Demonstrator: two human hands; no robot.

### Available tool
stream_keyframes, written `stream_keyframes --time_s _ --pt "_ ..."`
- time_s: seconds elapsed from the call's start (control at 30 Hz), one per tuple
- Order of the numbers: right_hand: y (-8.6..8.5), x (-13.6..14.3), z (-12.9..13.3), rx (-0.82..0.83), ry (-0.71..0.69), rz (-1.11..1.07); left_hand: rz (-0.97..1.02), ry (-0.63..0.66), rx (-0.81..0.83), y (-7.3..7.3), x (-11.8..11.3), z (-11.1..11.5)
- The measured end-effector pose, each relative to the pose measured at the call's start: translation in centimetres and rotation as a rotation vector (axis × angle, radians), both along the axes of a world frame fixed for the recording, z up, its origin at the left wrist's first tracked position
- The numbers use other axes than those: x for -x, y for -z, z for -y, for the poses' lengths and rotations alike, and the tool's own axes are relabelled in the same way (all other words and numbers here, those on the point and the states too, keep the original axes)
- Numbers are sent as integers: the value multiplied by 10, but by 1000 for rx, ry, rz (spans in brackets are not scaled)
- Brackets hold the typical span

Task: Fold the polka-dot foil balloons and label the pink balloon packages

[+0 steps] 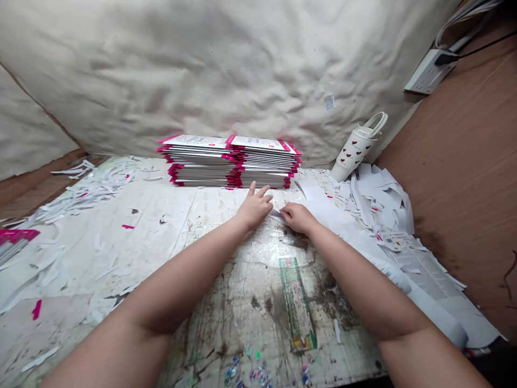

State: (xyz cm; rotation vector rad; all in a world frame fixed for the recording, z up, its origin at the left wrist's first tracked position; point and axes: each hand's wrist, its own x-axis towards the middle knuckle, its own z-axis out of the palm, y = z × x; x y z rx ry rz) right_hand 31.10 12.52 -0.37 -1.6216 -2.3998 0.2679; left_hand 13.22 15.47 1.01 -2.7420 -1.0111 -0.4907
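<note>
My left hand (255,208) rests low over the table with its fingers spread, just in front of two side-by-side stacks of pink-edged white booklets (197,161). Close to its right, my right hand (298,217) is closed, its thumb and fingers pinched on the edge of a white paper (276,215). Part of that paper lies between the two hands, near the left fingertips. More white sheets (323,213) lie beyond and to the right of my right hand.
A white tumbler with hearts (352,153) leans at the back right, beside paper strips (383,196). Paper scraps (86,188) cover the left side. Another pink-edged stack (16,242) sits at the left edge. A power strip (430,71) hangs on the right wall.
</note>
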Motion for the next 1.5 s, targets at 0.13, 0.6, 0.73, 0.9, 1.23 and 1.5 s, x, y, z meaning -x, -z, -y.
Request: stream_keyframes --time_s 0.13,0.6,0.73,0.9,1.23,1.5 --pt "2 -5 0 6 11 1 -55 20 6 2 -12 -22" --pt "-45 45 78 21 -441 143 -99 75 -99 -24 129 126" --pt "-81 54 11 -155 -295 97 -3 0 -67 9 181 178" --pt "-123 65 -103 -381 29 173 91 -128 -40 27 194 188" --pt "-145 59 -157 -294 6 273 178 -181 -39 35 199 185" --pt "-148 61 -153 -353 -3 286 167 -181 -36 38 200 186"
